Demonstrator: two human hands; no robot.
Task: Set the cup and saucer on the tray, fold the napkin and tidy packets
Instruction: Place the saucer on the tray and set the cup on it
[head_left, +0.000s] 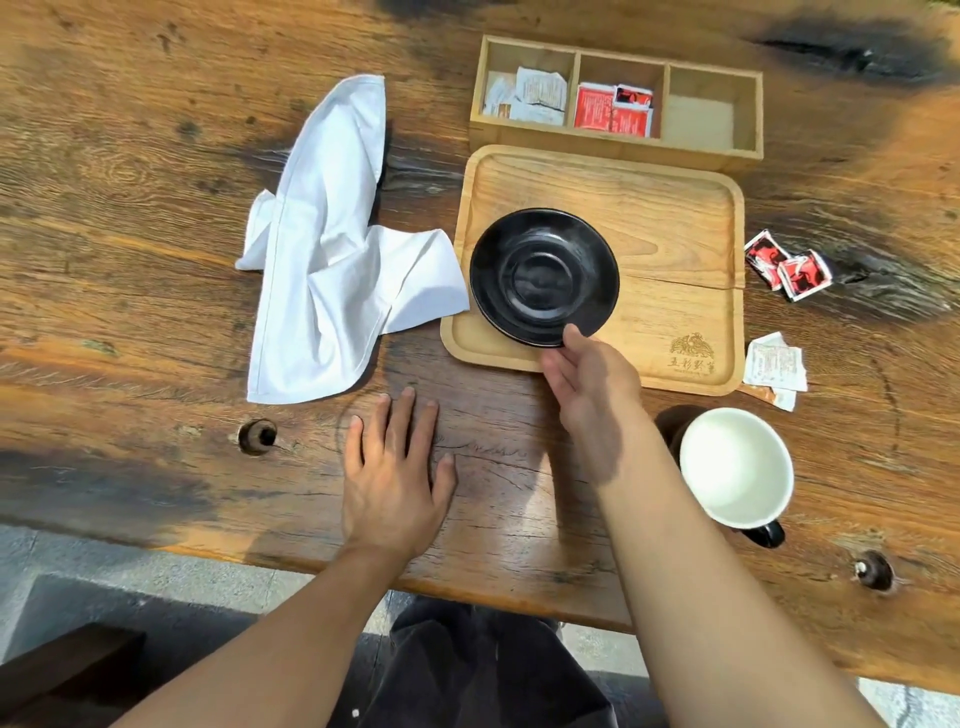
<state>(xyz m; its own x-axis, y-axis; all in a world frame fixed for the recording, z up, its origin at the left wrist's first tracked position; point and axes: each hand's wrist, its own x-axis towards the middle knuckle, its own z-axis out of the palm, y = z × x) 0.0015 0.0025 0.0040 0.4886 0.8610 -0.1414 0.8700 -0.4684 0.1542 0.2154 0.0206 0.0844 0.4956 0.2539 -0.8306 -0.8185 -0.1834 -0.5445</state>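
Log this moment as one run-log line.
saucer on tray, right hand at its rim | left hand flat on table | cup off tray | napkin unfolded | loose packets right of tray

A heavy wooden table (156, 156) is seen from above, its plank top marked by strong grain, hairline cracks and dark, scorched-looking patches (852, 49) along the far edge and at the near left. Two round holes (258, 435) are sunk into the near part of the top, one at the left and one at the right. The surface is lit brightly and unevenly, with hard shadows cast on it. Below the near edge, pale grey stone paving (104, 561) is visible, and a dark wooden piece (67, 670) at the near left corner.
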